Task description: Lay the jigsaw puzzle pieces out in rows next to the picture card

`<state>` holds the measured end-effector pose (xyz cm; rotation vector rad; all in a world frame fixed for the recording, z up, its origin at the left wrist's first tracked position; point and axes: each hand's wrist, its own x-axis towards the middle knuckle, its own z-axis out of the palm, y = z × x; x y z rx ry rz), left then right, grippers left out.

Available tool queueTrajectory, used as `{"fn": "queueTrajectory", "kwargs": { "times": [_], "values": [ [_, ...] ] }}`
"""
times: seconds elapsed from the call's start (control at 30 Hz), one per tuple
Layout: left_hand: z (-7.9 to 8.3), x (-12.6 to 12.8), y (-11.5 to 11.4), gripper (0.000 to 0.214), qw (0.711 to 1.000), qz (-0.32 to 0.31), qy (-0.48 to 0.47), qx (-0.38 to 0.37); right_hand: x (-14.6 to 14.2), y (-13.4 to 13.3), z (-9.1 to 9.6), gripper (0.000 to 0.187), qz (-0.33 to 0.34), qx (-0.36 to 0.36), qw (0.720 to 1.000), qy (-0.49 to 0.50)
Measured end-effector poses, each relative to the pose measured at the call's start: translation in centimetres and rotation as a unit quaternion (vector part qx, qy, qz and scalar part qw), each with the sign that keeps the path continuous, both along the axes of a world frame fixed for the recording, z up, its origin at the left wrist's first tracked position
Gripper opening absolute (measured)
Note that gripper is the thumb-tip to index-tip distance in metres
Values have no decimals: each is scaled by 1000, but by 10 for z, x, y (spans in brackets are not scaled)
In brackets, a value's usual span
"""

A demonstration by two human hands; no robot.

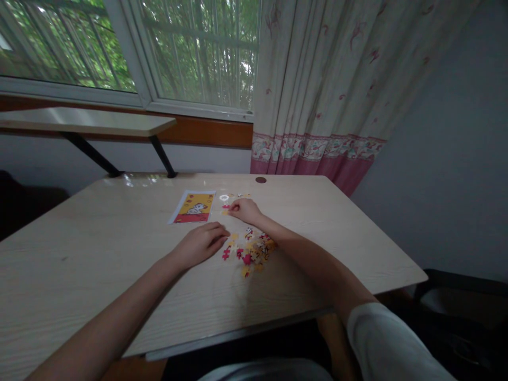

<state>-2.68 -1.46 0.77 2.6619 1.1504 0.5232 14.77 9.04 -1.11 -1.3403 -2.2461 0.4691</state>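
Left hand, right hand curled, can't tell what's pinched; puzzle pieces heaped toward worktop near edge, likely for reach.

Patterned curtain beside a window

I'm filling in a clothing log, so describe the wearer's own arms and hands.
The right arm wears a short, plain, pale grey sleeve; the left arm is bare as far as it shows. The left hand and right hand are both ungloved, with no markings to be seen.
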Motion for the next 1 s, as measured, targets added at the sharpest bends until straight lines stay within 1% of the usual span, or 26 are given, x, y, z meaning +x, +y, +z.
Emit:
{"fn": "queueTrajectory", "kwargs": {
  "times": [0.17,0.3,0.4,0.5,0.53,0.6,0.7,0.77,0.87,1.0],
  "values": [
    [2,5,-2,30,1000,-6,15,1,-3,-1,-3,19,22,24,999,13],
    [1,5,-3,29,1000,-10,8,12,-8,-1,-5,22,41,21,999,3],
    [0,4,-3,29,1000,-9,7,13,-8,-2,-2,21,49,11,999,0],
    [1,4,-3,29,1000,-7,15,19,-2,-8,5,23,78,20,997,11],
    [1,4,-3,29,1000,-4,19,25,2,-11,8,23,97,26,995,11],
    [2,4,-3,28,999,14,28,41,12,-20,14,23,156,40,987,-4],
    [2,3,-1,29,996,50,41,59,29,-37,22,22,271,53,959,-62],
    [2,3,0,28,996,57,44,60,38,-47,25,22,302,60,946,-96],
    [2,4,-1,28,997,51,36,51,45,-56,25,22,290,58,949,-107],
    [2,9,-4,26,999,42,10,29,43,-57,24,19,266,28,959,-92]
  ]
}}
